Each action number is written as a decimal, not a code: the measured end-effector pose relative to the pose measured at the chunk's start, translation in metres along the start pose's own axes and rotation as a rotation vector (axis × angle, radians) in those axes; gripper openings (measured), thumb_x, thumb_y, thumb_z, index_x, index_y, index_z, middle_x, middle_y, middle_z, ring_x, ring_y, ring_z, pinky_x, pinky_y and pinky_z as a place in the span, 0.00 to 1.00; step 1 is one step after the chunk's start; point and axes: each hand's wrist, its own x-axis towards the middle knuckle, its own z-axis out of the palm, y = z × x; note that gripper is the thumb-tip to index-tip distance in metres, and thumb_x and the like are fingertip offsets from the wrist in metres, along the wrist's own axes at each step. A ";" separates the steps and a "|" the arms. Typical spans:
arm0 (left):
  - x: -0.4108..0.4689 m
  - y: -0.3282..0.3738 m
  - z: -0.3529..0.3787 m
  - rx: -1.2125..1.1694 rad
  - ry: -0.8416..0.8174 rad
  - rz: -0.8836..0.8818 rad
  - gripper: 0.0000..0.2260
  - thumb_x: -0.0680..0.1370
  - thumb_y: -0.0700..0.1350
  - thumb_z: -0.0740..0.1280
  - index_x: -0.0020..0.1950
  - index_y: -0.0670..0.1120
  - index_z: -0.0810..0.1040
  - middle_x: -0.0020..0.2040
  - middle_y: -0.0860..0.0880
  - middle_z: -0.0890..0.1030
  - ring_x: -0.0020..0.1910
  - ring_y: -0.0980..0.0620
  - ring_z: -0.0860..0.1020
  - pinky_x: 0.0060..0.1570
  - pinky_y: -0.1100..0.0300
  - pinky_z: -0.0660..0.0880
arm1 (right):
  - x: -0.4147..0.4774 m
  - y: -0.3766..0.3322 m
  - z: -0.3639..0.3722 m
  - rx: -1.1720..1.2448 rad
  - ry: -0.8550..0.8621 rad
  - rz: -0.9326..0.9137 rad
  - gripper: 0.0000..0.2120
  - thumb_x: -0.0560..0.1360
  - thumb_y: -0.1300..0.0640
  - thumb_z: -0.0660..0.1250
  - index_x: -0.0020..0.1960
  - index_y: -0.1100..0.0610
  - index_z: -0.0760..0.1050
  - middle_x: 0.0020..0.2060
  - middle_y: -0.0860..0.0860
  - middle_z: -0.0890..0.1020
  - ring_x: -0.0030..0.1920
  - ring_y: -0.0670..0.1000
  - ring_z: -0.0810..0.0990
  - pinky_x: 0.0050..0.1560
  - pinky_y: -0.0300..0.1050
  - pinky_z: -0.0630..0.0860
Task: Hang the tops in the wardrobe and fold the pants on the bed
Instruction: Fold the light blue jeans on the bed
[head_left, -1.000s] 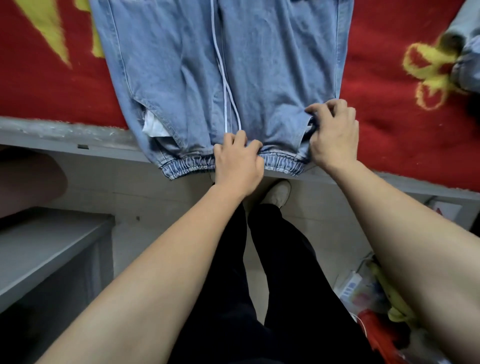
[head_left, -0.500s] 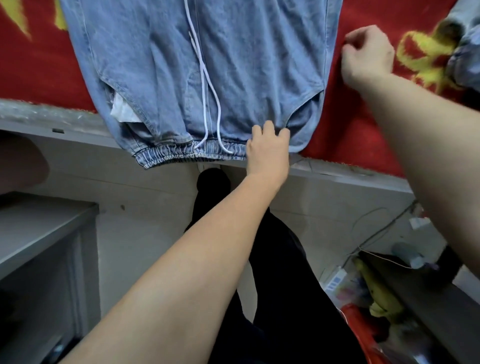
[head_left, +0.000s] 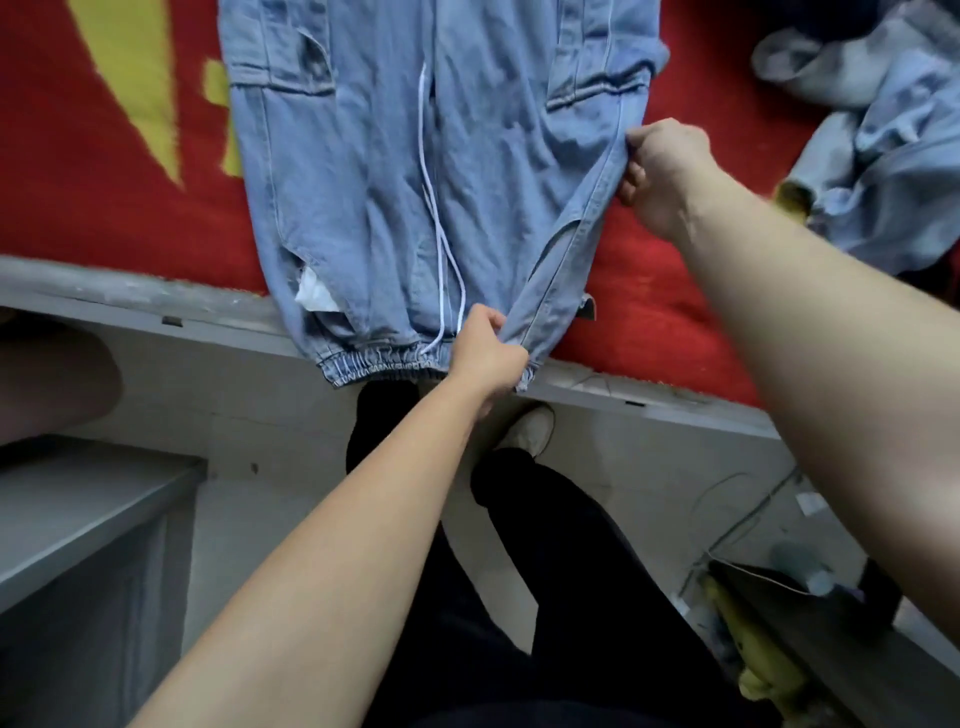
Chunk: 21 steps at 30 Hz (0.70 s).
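Jeans (head_left: 389, 182): one pair, light-blue denim, laid flat on the bed (head_left: 156, 306) with the legs pointing away. The elastic waistband (head_left: 374, 366) hung just over the bed's grey near edge.
Blanket (head_left: 104, 182): one, red with yellow figures, under the jeans.
Drawstring (head_left: 431, 208): one, white, in two strands running down the middle of the jeans to the waistband.
Pockets: two slanted openings near the waist, the one on the left of the view showing white lining (head_left: 314, 296). Two flapped pockets sat further up the legs.
Tag (head_left: 587, 309): one, small and grey, at the right edge of the jeans. Any writing on it was too small to read.

Left hand (head_left: 485, 358): one, at the waistband just right of the drawstring. Its fingers were curled tight and gripped the denim there.
Right hand (head_left: 660, 176): one, further up the jeans' right side. Its fingers (head_left: 636, 140) were closed in a pinch on the side seam, which was raised off the blanket. A taut fold ran between the two hands.

Heap (head_left: 883, 156): one, crumpled pale denim clothing on the blanket at far right, well apart from the jeans. The number of garments could not be told.
Shoe (head_left: 530, 428): one in view, pale, on the floor below the bed edge, with two black trouser legs (head_left: 571, 571).
Floor clutter at lower right: a yellow item (head_left: 753, 675) and thin cables, all blurred.
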 end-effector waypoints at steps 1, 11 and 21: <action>-0.004 0.002 -0.013 -0.095 -0.066 -0.022 0.14 0.70 0.31 0.66 0.50 0.46 0.72 0.45 0.44 0.78 0.42 0.46 0.76 0.38 0.56 0.73 | -0.009 -0.010 0.013 0.041 -0.036 0.028 0.08 0.76 0.70 0.59 0.44 0.59 0.71 0.30 0.53 0.72 0.28 0.49 0.71 0.33 0.43 0.68; 0.029 -0.052 -0.190 -0.531 -0.126 -0.017 0.20 0.71 0.23 0.63 0.56 0.43 0.78 0.48 0.43 0.83 0.49 0.42 0.81 0.55 0.46 0.78 | -0.072 -0.035 0.240 -0.308 -0.331 -0.453 0.12 0.74 0.65 0.59 0.50 0.61 0.81 0.48 0.53 0.85 0.54 0.56 0.81 0.58 0.50 0.78; 0.088 -0.126 -0.242 0.092 -0.028 -0.077 0.14 0.71 0.44 0.76 0.54 0.45 0.78 0.54 0.43 0.83 0.55 0.42 0.80 0.57 0.45 0.77 | -0.043 0.059 0.347 -1.121 -0.579 -0.319 0.30 0.85 0.52 0.53 0.82 0.53 0.43 0.69 0.66 0.66 0.70 0.63 0.67 0.70 0.46 0.66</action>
